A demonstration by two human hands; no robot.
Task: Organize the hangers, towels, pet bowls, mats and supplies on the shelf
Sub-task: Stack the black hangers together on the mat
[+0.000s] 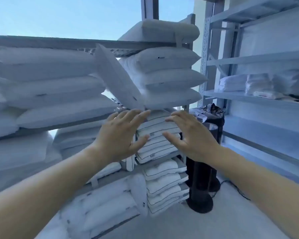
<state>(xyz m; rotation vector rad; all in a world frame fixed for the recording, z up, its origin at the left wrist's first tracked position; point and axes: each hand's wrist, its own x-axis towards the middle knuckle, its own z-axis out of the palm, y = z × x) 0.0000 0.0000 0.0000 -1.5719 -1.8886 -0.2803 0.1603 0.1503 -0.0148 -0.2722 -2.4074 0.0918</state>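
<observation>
Your left hand point(121, 135) and right hand point(192, 137), fingers point(141, 116) spread and gripping nothing, flanked the stacked white dark-piped mats point(155, 133) on the grey metal shelf point(59, 42), likely to square them under the tilted white pillow point(117, 78).

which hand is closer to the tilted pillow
Left. The left hand has its fingertips just under the lower corner of the tilted pillow; the right hand is farther right, in front of the striped pillows.

One white pillow point(117, 78) leans tilted on the gray shelf point(41, 42), between a big pile of pillows point(50, 87) and a pile of three point(169, 78). Striped white cushions point(155, 135) sit stacked below.
</observation>
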